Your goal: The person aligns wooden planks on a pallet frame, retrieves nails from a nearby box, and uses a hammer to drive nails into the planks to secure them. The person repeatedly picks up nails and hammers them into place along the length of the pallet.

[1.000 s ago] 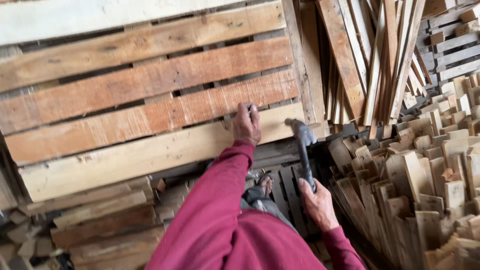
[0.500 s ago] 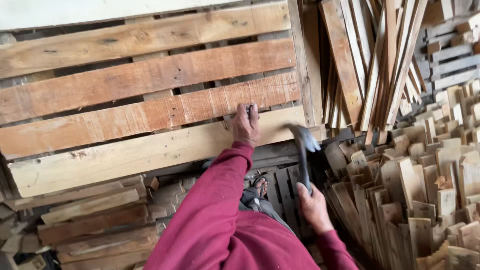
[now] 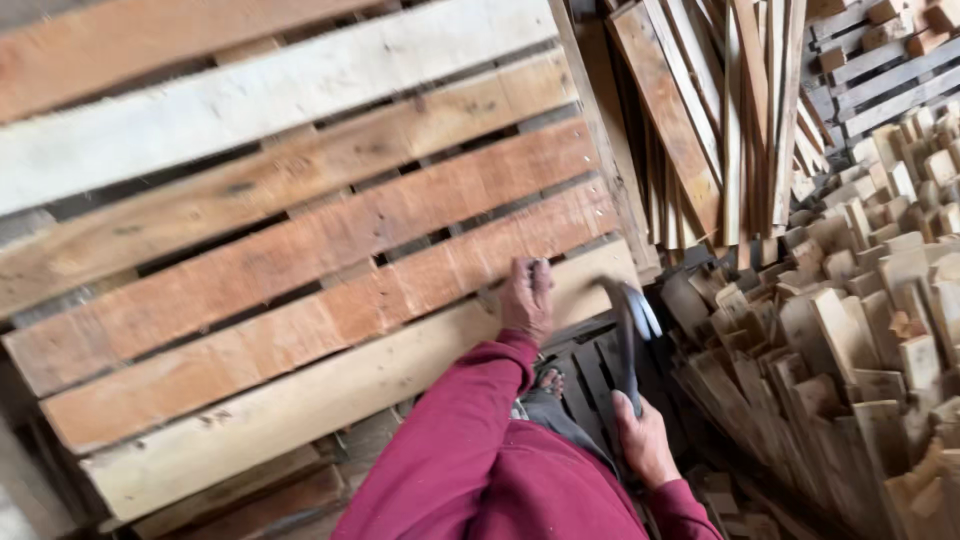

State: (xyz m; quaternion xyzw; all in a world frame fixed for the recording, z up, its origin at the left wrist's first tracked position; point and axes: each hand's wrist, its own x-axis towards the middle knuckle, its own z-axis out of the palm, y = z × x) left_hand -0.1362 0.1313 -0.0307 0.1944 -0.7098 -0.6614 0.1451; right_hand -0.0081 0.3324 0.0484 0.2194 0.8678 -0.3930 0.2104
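Hammer [image 3: 632,320] is gripped by the right hand [image 3: 645,440] at its handle, head up, just beside the pallet [image 3: 300,250]. Left hand [image 3: 527,300] pinches something small against the lowest pale board [image 3: 330,385].

The left hand [image 3: 526,298] presses on the lowest pale board [image 3: 330,385] of a slatted wooden pallet [image 3: 300,230], while the right hand [image 3: 643,440] grips a hammer [image 3: 632,325] upright beside heaped wood offcuts [image 3: 860,330].
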